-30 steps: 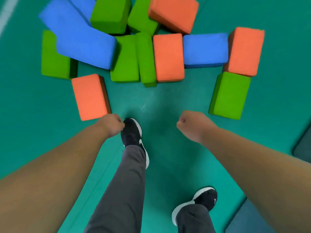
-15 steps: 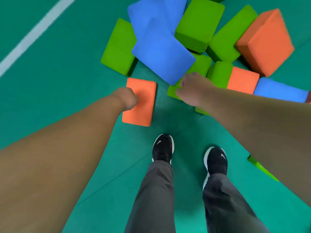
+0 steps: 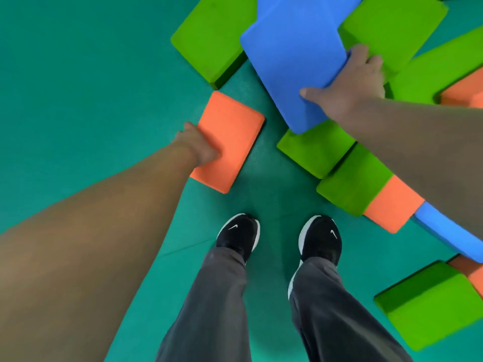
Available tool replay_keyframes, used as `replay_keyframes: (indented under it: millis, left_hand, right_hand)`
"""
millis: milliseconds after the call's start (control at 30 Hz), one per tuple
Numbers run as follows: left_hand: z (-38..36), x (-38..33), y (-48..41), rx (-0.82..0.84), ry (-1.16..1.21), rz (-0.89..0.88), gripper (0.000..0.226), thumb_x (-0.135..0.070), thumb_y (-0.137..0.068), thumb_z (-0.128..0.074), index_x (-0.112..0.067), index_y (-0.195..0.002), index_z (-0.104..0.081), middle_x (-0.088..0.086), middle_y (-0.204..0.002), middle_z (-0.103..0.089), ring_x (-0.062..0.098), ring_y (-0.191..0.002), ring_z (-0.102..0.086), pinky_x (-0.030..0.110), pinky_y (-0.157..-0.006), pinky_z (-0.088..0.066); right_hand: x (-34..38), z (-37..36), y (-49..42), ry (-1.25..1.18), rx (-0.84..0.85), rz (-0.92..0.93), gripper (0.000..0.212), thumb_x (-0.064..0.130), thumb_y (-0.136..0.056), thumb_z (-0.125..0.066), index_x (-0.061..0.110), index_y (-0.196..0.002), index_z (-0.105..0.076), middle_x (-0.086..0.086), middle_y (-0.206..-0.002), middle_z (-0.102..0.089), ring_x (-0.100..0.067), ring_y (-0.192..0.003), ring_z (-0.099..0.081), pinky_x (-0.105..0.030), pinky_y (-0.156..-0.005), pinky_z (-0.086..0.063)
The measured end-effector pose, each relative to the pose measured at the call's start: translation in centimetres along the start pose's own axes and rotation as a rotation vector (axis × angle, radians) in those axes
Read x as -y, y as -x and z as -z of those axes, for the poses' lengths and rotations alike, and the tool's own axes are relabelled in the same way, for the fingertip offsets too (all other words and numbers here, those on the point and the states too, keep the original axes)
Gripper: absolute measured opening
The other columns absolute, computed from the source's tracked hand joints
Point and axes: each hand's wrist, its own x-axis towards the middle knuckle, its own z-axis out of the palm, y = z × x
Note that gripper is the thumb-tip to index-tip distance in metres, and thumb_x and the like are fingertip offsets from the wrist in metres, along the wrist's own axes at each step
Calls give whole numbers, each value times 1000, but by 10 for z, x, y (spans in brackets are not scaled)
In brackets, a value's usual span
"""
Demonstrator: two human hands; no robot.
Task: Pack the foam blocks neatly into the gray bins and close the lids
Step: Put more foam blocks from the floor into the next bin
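While left hand (image 3: 200, 147) grips orange block (image 3: 234, 134) | right hand (image 3: 351, 83) grips blue block (image 3: 292, 61)

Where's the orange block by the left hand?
In the head view, the orange block lies left of centre on the floor, gripped by the left hand, apart from the pile and ahead of the left shoe.

The teal mat floor (image 3: 78, 100) carries a lone orange block (image 3: 235, 142) and a far green block (image 3: 211, 37). At right, green blocks (image 3: 352, 184), a second orange block (image 3: 392, 205) and a narrow blue block (image 3: 449, 231) touch in a row. Two black shoes (image 3: 239, 236) stand nearest.
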Motion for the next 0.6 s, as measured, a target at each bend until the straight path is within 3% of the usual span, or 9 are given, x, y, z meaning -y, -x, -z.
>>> replay_keyframes:
  millis: [100,167,233,300,333,400,467,567,600]
  left_hand:
    - [-20,5,-12,7,113,47,111,-50,-71,-91,0,-148,-29,20,-144,-50,38,-131,-54,42,-100,-47]
    - [-27,3,-12,-18,117,88,117,-54,-64,-94,0,-146,-32,20,-145,-47,37,-130,-55,42,-102,-48]
    - [-31,-2,-12,40,60,136,131,-70,-50,-91,-3,-148,-36,19,-144,-45,37,-128,-56,43,-102,-48]
    - [-34,-3,-17,91,-43,144,141,-85,-28,-80,-12,-145,-49,17,-140,-52,38,-125,-57,42,-103,-48]
    - [-32,-6,-15,118,-69,134,137,-86,-26,-77,-16,-142,-55,16,-138,-55,38,-126,-57,41,-105,-48]
    - [-23,-15,-7,138,-74,100,119,-78,-46,-84,-16,-143,-55,14,-142,-56,36,-133,-54,41,-112,-45]
    - [-18,-25,2,146,-90,91,113,-78,-56,-82,-16,-146,-52,11,-144,-55,36,-136,-52,41,-113,-42]
    - [-27,-33,15,98,-131,130,141,-90,-26,-73,-19,-145,-48,12,-137,-54,37,-126,-57,44,-105,-46]
    - [-30,-34,23,76,-90,128,138,-86,-29,-76,-16,-144,-45,13,-135,-51,37,-124,-58,43,-103,-49]
  right_hand:
    - [-6,-8,-8,-195,26,60,103,57,-61,-95,10,-132,-37,-8,-139,-43,-24,-123,-51,-41,-103,-45]
    - [-5,-11,-10,-257,44,61,97,56,-58,-96,17,-120,-32,-4,-132,-48,-21,-115,-55,-40,-96,-48]
    - [-4,-14,-9,-251,38,64,98,58,-55,-96,21,-115,-29,-2,-128,-52,-24,-114,-57,-45,-94,-50]
    - [-5,-15,-8,-219,22,68,103,59,-53,-96,18,-125,-35,-3,-133,-52,-29,-120,-55,-50,-99,-49]
    - [-4,-14,-7,-179,27,65,111,60,-54,-95,16,-137,-35,-3,-140,-49,-31,-127,-52,-51,-103,-47]
    - [0,-13,-7,-63,61,70,125,64,-58,-92,13,-153,-30,-7,-151,-42,-34,-137,-45,-49,-111,-43]
    - [3,-11,-4,-4,91,100,120,67,-60,-89,11,-151,-35,-11,-149,-40,-35,-136,-44,-47,-112,-40]
    - [-2,-8,14,-57,149,81,118,65,-60,-91,6,-146,-37,-13,-146,-40,-32,-133,-48,-43,-112,-42]
    - [-6,-6,24,-70,168,65,118,63,-61,-92,4,-146,-36,-13,-146,-39,-31,-134,-48,-43,-112,-42]
